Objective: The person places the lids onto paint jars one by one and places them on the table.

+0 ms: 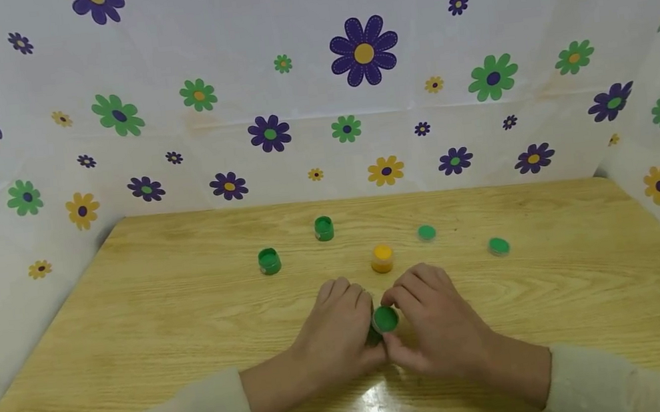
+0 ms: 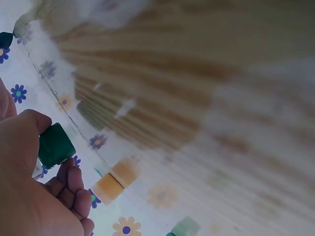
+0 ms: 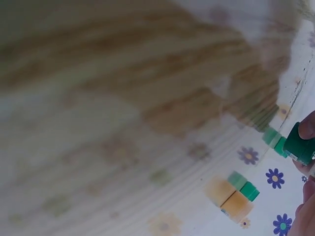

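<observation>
Close to the front of the table, a small green paint jar [image 1: 374, 335] is held between both hands, its green-topped lid [image 1: 385, 319] tilted up toward the head camera. My left hand [image 1: 339, 329] grips the jar's body from the left, partly covering it. From the other side, my right hand [image 1: 435, 322] pinches the lid's rim between thumb and fingers. The left wrist view shows the green jar [image 2: 56, 145] between thumb and fingers. At the right edge of the right wrist view, the same jar [image 3: 299, 143] has a fingertip on it.
Beyond the hands stands a yellow paint jar [image 1: 382, 261] with its lid on. Two green jars without lids, one nearer [image 1: 269, 262] and one farther [image 1: 324, 229], stand to the left. Two green lids, one [image 1: 427, 233] and another [image 1: 498, 246], lie to the right. A flowered cloth [image 1: 319, 100] hangs behind.
</observation>
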A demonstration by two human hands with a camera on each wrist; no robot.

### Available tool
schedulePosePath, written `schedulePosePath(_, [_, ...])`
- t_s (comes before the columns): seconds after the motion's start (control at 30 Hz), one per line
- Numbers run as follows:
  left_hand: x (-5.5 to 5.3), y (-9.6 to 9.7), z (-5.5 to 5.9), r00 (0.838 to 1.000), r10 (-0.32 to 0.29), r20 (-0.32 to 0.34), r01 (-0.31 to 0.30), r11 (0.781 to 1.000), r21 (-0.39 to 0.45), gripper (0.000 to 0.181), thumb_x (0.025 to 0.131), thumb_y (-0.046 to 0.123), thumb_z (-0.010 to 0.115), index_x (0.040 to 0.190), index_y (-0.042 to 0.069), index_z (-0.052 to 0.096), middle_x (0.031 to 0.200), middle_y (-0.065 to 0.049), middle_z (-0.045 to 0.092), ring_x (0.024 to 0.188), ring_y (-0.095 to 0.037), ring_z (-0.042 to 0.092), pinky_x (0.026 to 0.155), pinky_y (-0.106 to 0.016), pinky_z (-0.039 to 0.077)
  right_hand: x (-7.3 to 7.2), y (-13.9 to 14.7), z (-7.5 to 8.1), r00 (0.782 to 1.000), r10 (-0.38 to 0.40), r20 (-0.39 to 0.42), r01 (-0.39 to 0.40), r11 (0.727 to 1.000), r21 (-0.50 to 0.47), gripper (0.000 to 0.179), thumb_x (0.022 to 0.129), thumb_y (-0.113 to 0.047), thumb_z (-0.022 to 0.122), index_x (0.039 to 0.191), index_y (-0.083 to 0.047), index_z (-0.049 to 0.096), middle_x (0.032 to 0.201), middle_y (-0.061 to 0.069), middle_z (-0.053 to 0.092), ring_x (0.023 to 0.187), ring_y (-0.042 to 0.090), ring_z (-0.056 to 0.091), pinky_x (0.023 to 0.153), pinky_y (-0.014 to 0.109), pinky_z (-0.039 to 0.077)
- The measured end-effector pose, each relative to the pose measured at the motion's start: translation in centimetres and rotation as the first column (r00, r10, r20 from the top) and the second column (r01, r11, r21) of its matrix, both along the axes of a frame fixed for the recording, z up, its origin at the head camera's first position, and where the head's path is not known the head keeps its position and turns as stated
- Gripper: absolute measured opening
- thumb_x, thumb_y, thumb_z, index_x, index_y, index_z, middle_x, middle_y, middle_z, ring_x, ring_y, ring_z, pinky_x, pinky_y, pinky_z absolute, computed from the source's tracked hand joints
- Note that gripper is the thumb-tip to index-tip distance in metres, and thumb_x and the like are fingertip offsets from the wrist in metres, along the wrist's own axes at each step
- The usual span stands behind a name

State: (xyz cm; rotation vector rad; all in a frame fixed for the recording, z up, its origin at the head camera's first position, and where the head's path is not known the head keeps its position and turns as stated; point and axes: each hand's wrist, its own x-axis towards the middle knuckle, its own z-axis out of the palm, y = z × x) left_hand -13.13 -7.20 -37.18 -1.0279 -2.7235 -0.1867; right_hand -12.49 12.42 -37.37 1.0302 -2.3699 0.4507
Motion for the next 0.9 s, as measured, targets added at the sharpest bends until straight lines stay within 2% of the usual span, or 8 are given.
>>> schedulePosePath(0.2, [0.05, -0.04, 0.05, 0.999, -0.014, 0.045, 0.013, 0.999, 0.036, 0.035, 0.082, 0.047, 0.07, 0.085, 0.014, 0.058, 0.079, 0.007, 0.049, 0.08, -0.012, 0.039, 0.081, -0.029, 0.035, 0.27, -0.05, -0.08, 1.0, -0.019, -0.002, 0.019, 0.999, 0.031, 0.027, 0.074, -0.033, 0.068, 0.093, -0.014, 0.065, 0.091, -0.002, 0.058, 0.094, 0.019, 0.05, 0.088, 0.04, 0.042])
schedulePosePath(0.3, [0.05, -0.05, -0.07, 0.999, -0.021, 0.043, 0.019, 0.999, 0.047, 0.035, 0.081, 0.047, 0.071, 0.085, 0.015, 0.058, 0.079, 0.008, 0.049, 0.08, -0.012, 0.039, 0.081, -0.029, 0.035, 0.39, -0.1, -0.14, 1.0, -0.029, 0.01, 0.029, 0.999, 0.045, 0.027, 0.075, -0.033, 0.068, 0.093, -0.014, 0.066, 0.091, -0.003, 0.058, 0.094, 0.019, 0.05, 0.089, 0.04, 0.042])
schedulePosePath(0.43, [-0.07, -0.05, -0.27, 0.999, -0.03, 0.028, 0.028, 0.998, 0.054, 0.034, 0.079, 0.046, 0.073, 0.083, 0.016, 0.057, 0.076, 0.009, 0.046, 0.077, -0.011, 0.037, 0.079, -0.028, 0.034, 0.39, -0.17, -0.26, 0.999, -0.039, 0.014, 0.038, 0.998, 0.054, 0.027, 0.075, -0.034, 0.068, 0.093, -0.014, 0.066, 0.091, -0.003, 0.058, 0.094, 0.019, 0.05, 0.088, 0.04, 0.043])
schedulePosePath(0.63, [-0.14, -0.09, -0.47, 0.999, -0.047, 0.0, 0.047, 0.999, 0.021, 0.036, 0.078, 0.046, 0.075, 0.08, 0.015, 0.055, 0.076, 0.008, 0.046, 0.078, -0.012, 0.037, 0.081, -0.028, 0.035, 0.35, -0.27, -0.33, 0.999, -0.039, 0.027, 0.036, 0.996, 0.082, 0.028, 0.077, -0.036, 0.069, 0.093, -0.015, 0.065, 0.091, -0.004, 0.058, 0.095, 0.019, 0.049, 0.09, 0.04, 0.043])
schedulePosePath(0.9, [-0.25, -0.19, -0.5, 0.996, -0.062, -0.066, 0.062, 0.998, -0.005, 0.04, 0.077, 0.049, 0.076, 0.08, 0.015, 0.055, 0.078, 0.006, 0.05, 0.08, -0.013, 0.04, 0.083, -0.029, 0.037, 0.15, -0.28, -0.17, 0.999, -0.041, -0.012, 0.042, 0.992, 0.12, 0.031, 0.08, -0.042, 0.071, 0.091, -0.014, 0.064, 0.09, -0.003, 0.059, 0.093, 0.019, 0.05, 0.092, 0.04, 0.042])
